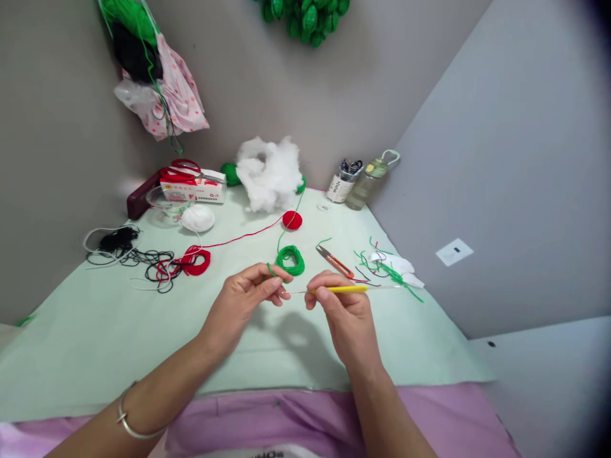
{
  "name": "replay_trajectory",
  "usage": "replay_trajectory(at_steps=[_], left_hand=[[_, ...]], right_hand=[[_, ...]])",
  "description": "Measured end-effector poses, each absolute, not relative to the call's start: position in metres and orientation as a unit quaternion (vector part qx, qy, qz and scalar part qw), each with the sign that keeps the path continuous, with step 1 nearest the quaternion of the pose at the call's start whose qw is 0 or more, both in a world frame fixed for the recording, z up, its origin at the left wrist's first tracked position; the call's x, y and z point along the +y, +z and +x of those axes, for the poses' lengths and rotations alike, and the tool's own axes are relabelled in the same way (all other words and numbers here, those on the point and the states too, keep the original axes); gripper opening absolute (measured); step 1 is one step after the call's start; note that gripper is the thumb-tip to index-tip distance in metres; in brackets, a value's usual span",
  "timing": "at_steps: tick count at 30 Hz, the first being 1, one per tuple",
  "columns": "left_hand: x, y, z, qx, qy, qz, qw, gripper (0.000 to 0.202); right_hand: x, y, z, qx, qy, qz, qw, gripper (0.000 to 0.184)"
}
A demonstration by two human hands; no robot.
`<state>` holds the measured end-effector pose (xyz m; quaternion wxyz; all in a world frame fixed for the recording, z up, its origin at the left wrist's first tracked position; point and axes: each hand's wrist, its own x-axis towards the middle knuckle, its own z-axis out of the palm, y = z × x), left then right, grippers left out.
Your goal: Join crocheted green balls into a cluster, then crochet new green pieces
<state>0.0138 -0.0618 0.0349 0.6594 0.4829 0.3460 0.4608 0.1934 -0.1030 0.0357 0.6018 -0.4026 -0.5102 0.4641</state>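
Note:
My left hand (248,296) is closed in a pinch, with green yarn (271,270) looped over its index finger. What sits between its fingertips is too small to make out clearly. In my right hand (344,312) is a crochet hook (348,289) with a yellow handle, its thin metal shaft pointing left to the left fingertips. Just beyond both hands lies a coil of green yarn (290,261), and a green strand runs back from it past a round red piece (292,220). Orange-handled thread snips (337,262) rest behind my right hand.
White stuffing (270,175) is heaped at the back. Left lie red yarn (195,261), tangled black yarn (119,242), a white ball (197,218), and red scissors (184,168) on a box (205,187). Right are yarn scraps (394,273), a pen cup (340,186) and a bottle (365,187).

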Motion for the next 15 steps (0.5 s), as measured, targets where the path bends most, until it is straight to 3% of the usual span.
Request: replay_trajectory(at_steps=[5, 8, 12, 15], left_hand=[[-0.064, 0.033, 0.016, 0.345, 0.462, 0.464, 0.673, 0.016], [-0.066, 0.034, 0.017, 0.351, 0.443, 0.492, 0.662, 0.025], [-0.068, 0.035, 0.019, 0.346, 0.424, 0.515, 0.659, 0.041], [-0.068, 0.033, 0.020, 0.333, 0.407, 0.514, 0.678, 0.051]], right_hand=[[-0.107, 0.041, 0.191, -0.541, 0.419, -0.413, 0.600, 0.007], [-0.113, 0.045, 0.187, -0.590, 0.357, -0.418, 0.591, 0.015], [-0.118, 0.048, 0.182, -0.725, 0.196, -0.403, 0.523, 0.024], [-0.117, 0.048, 0.181, -0.778, 0.053, -0.419, 0.466, 0.021]])
